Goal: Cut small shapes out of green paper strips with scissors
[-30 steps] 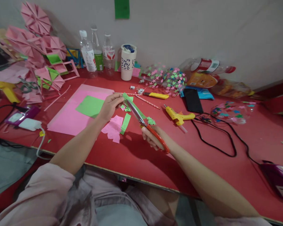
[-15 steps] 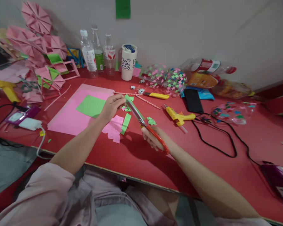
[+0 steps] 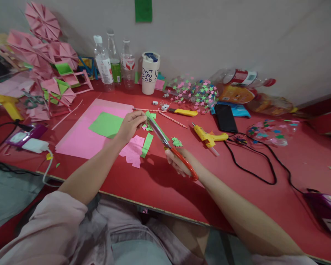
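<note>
Red-handled scissors (image 3: 167, 143) in right hand (image 3: 180, 162), fingers wrapped around handle. Green strip (image 3: 149, 117) lies along scissors' blades; left hand (image 3: 131, 124) pinches strip near scissors' tips. Just right of scissors: green cut pieces (image 3: 177, 142); farther right: yellow glue gun (image 3: 209, 137). Left of scissors: pink scrap (image 3: 133, 149).

glue gun (image 3: 209, 137) on tbl (image 3: 295, 165) r. of scissors (image 3: 167, 142), btls (image 3: 104, 68) & cup (image 3: 149, 75) behind.
</note>
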The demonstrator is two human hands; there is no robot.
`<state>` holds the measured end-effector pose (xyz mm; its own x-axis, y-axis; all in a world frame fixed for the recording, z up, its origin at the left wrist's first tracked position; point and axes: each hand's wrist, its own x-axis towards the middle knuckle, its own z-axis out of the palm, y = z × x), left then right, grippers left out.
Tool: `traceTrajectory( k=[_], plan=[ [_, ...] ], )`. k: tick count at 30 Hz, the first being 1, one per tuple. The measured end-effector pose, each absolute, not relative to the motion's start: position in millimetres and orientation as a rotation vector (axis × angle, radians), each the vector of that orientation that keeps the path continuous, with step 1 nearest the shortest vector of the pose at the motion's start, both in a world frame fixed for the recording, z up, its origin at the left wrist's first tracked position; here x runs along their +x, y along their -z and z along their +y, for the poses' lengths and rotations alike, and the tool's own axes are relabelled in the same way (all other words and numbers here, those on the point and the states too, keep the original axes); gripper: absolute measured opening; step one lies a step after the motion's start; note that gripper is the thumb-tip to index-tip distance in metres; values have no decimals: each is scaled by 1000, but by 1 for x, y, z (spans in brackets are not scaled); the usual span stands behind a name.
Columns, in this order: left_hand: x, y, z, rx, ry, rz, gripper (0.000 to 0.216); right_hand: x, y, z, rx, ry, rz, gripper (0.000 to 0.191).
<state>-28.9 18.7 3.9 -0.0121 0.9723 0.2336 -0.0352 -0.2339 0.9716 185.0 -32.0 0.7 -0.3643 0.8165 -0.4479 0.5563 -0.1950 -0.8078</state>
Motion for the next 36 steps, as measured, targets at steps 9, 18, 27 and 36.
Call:
traceTrajectory(
  k=[9, 18, 27, 36],
  plan=[
    [-28, -3, 19, 1310, -1413, 1069, 22, 185, -4, -32, -1594, -1589, -1823, 54],
    [-31, -5, 19, 1329, -1421, 1054, 16, 187, -7, -30, -1539, -1612, -1857, 50],
    [-29, -4, 19, 1284, -1483, 1023, 10, 189, 0, -31, -1462, -1653, -1831, 53],
    [-25, 2, 18, 1229, -1429, 931, 11, 191, -1, -33, -1369, -1654, -1847, 51]
  ],
)
